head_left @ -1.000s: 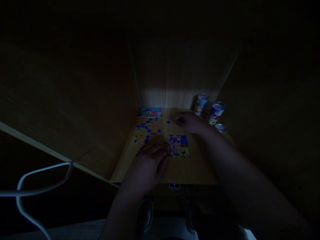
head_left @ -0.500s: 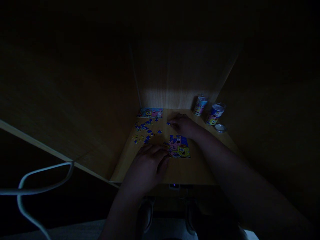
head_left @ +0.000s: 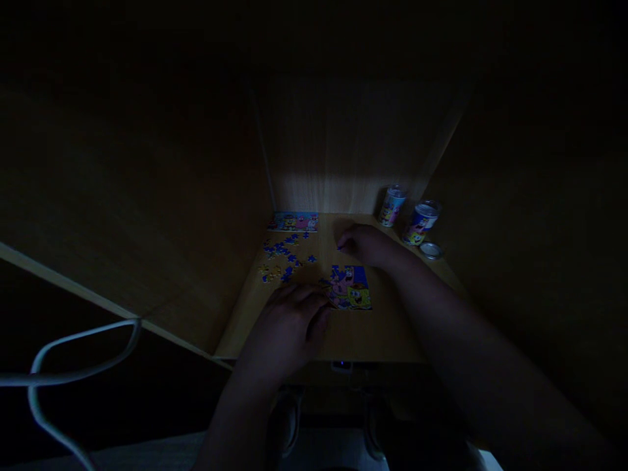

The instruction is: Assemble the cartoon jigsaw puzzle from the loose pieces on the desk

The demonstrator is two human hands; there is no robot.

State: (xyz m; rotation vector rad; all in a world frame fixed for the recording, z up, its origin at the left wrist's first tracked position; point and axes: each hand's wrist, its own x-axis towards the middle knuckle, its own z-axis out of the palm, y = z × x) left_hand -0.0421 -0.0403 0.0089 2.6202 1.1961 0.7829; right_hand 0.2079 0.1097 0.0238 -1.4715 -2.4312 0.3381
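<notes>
The scene is very dark. A partly built cartoon puzzle (head_left: 350,288) lies on the wooden desk (head_left: 383,327). My left hand (head_left: 289,324) rests flat beside the puzzle's left edge, fingers loosely together and touching it. My right hand (head_left: 366,244) hovers just behind the puzzle with fingers curled; a small blue piece (head_left: 339,248) shows at its fingertips. Several loose blue and yellow pieces (head_left: 284,258) are scattered to the left. A reference picture card (head_left: 293,222) lies at the back left.
Two small printed cans (head_left: 392,205) (head_left: 420,222) stand at the back right, with a round lid (head_left: 432,250) beside them. Wooden panels wall the desk on the left, back and right. A white cable (head_left: 63,373) loops at lower left. Shoes show under the desk.
My right hand reached left over a loose blue piece behind the puzzle, then drew back slightly with fingers curled at it. My left hand stayed put.
</notes>
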